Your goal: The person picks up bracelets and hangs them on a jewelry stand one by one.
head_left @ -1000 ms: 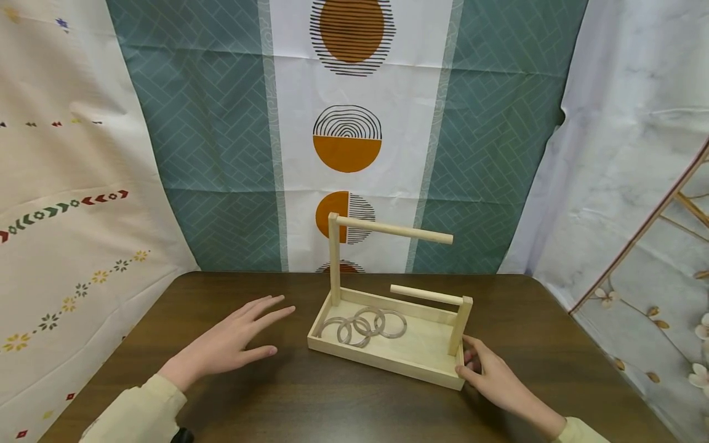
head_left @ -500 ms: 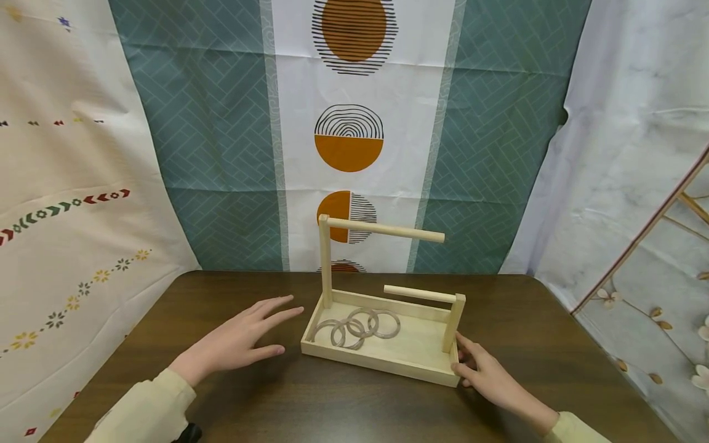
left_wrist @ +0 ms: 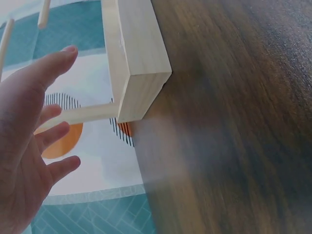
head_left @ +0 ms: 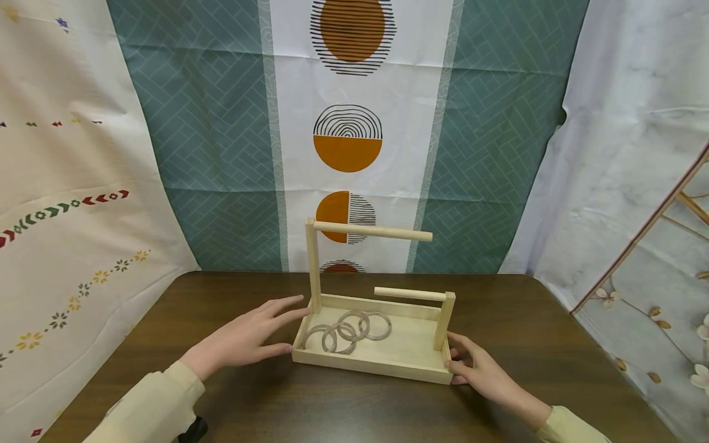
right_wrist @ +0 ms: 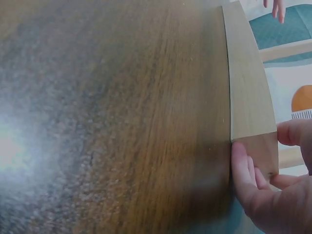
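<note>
Dark brown wood-grain table (head_left: 332,412) here, corners rounded off at the far side, surface kinda shiny in the right wrist view. Sitting right on it is a pale wooden tray (head_left: 371,367), flat but turned slightly, right end nearer the camera.

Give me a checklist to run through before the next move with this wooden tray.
1. Right-hand grip on the wooden tray: ok, it holds the tray's right end.
2. Left-hand grip on the tray: not ok, the fingers are extended and, in the left wrist view, apart from its left end.
3. Rings inside the tray walls: ok, overlapping in a cluster toward the left end.
4. Rings loose rather than linked: cannot tell.
5. Upper dowel and lower dowel free of rings: ok, both bare.
6. Right fingertips clear of the tray's underside: cannot tell.
</note>
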A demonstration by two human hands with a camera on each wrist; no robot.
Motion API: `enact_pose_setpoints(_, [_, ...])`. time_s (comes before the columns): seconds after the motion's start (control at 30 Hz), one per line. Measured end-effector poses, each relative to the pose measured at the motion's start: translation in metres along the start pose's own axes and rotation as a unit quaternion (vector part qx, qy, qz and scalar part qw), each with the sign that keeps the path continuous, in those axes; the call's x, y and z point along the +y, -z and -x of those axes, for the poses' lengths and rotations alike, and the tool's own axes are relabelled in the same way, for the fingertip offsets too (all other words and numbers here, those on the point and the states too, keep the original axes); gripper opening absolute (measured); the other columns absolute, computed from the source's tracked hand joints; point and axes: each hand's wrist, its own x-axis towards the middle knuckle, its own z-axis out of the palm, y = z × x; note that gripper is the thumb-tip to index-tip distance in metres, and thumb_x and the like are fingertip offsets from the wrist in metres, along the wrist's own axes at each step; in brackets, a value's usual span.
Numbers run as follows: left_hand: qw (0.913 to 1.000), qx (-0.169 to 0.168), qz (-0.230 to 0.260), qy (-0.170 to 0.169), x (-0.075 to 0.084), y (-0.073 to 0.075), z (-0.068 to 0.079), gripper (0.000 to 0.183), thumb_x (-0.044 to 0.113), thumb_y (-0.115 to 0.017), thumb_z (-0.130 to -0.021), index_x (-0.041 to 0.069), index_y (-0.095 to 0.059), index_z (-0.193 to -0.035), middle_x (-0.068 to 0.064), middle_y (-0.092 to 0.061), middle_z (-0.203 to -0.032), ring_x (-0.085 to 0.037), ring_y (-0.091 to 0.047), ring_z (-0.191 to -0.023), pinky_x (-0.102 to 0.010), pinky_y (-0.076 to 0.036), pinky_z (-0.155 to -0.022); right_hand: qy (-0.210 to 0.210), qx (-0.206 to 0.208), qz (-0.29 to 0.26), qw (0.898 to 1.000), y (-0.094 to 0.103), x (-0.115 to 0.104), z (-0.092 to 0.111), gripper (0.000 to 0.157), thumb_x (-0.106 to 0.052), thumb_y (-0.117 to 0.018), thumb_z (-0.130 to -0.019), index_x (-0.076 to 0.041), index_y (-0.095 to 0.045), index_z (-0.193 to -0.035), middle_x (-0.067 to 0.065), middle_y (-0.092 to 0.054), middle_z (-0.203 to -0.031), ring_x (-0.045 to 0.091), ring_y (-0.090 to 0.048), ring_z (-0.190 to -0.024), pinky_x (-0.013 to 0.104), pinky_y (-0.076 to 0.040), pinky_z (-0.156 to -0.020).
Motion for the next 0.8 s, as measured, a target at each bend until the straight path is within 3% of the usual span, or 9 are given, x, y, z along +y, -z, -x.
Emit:
enact_pose_setpoints(0.37, [0.9990, -0.042, 0.010, -0.016, 0.001, -0.002, -0.011, 0.068, 0.044, -0.064, -0.094, 0.031, -0.034, -0.154, -0.008, -0.036, -0.159, -0.029, -0.046, -0.138, -0.051, -0.051, -0.098, -0.007, -0.028, -0.038, 0.999, -0.007, -0.004, -0.007, 0.073, -0.010, -0.059, -0.097, 0.008, -0.017, -0.154, 0.031, -0.050, -0.122, 0.022, -0.064, -0.092, 0.035, -0.062, -0.070])
enact_pose_setpoints(0.57, [0.9974, -0.065, 0.027, -0.014, 0.002, -0.002, -0.017, 0.066, 0.039, -0.064, -0.095, 0.028, -0.036, -0.154, -0.009, -0.038, -0.157, -0.030, -0.045, -0.138, -0.051, -0.050, -0.101, -0.012, -0.019, -0.055, 0.998, -0.010, -0.006, -0.011, 0.070, -0.010, -0.060, -0.096, 0.005, -0.023, -0.153, 0.031, -0.047, -0.122, 0.021, -0.063, -0.092, 0.035, -0.062, -0.072])
enact_pose_setpoints(0.8, [0.9910, -0.117, 0.065, -0.007, 0.001, 0.001, -0.019, 0.062, 0.041, -0.061, -0.097, 0.029, -0.036, -0.153, -0.005, -0.037, -0.157, -0.031, -0.043, -0.140, -0.055, -0.046, -0.105, -0.014, -0.014, -0.074, 0.997, -0.015, -0.006, -0.010, 0.068, -0.012, -0.060, -0.097, 0.004, -0.025, -0.153, 0.027, -0.051, -0.117, 0.021, -0.065, -0.093, 0.036, -0.062, -0.074])
